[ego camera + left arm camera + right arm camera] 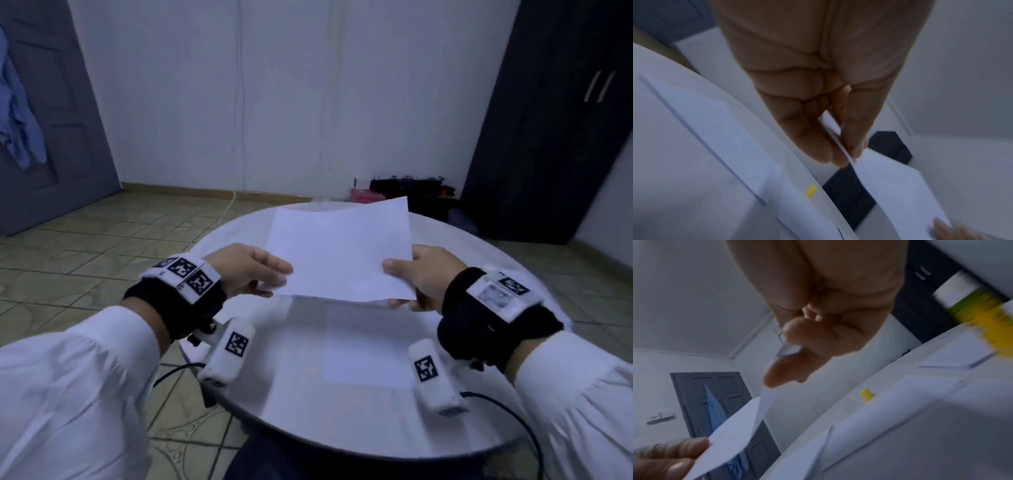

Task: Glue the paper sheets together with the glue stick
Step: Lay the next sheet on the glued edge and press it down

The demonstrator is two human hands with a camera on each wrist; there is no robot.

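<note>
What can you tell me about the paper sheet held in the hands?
The sheet is plain white paper, rectangular and blank on the side shown. It is held in the air above the round table, tilted, far edge higher. The left hand pinches its left edge and the right hand its right edge. It looks flat and uncreased.
</note>
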